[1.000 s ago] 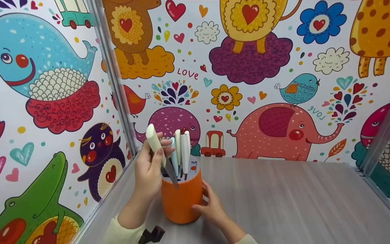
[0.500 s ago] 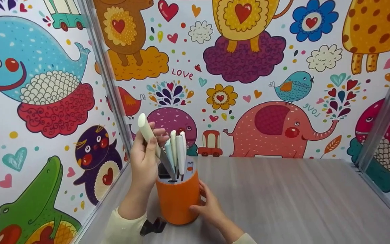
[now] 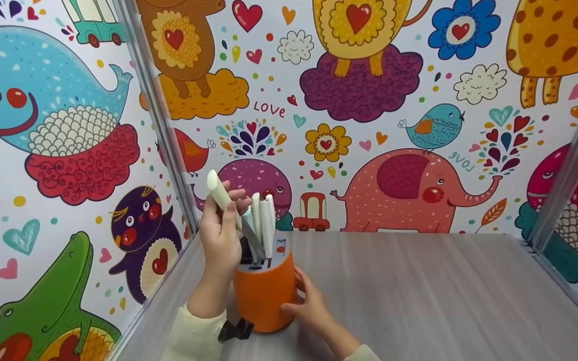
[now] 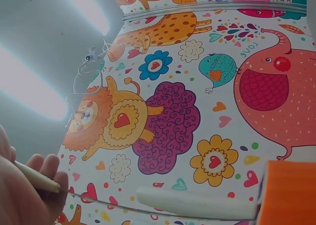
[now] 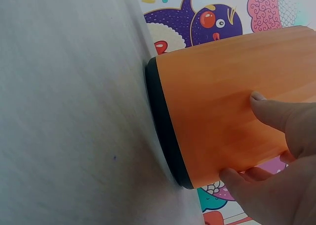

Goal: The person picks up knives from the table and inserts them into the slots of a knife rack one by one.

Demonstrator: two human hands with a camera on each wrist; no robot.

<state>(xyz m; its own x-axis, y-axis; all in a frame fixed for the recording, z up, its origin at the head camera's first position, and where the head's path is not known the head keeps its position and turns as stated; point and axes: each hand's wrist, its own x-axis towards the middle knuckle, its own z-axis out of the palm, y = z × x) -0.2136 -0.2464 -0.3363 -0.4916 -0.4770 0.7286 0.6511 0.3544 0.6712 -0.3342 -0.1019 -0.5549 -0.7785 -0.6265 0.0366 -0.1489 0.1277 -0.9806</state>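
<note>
My left hand [image 3: 220, 243] grips a knife [image 3: 217, 187] by its cream-white handle. Its blade slants down and to the right, with the tip end at the top of an orange knife block [image 3: 265, 298]. In the left wrist view the thin blade runs from the knife handle [image 4: 37, 177] towards the block [image 4: 289, 195]. Several white and pale blue handles [image 3: 267, 225] of other things stand upright in the block's grey slotted top. My right hand [image 3: 314, 305] holds the block's right side, thumb in front and fingers round behind; the right wrist view shows its dark base [image 5: 165, 121] on the table.
The wood-grain table [image 3: 419, 291] extends to the right of the block. Printed cartoon panels [image 3: 289, 150] enclose it at the back and sides, with metal corner posts [image 3: 161, 110]. A black strap piece [image 3: 236, 330] is at the left sleeve.
The knife's tip end has moved from in front of the block's near rim to over its top, close among the standing handles. My right hand keeps its hold. The head view has shifted slightly.
</note>
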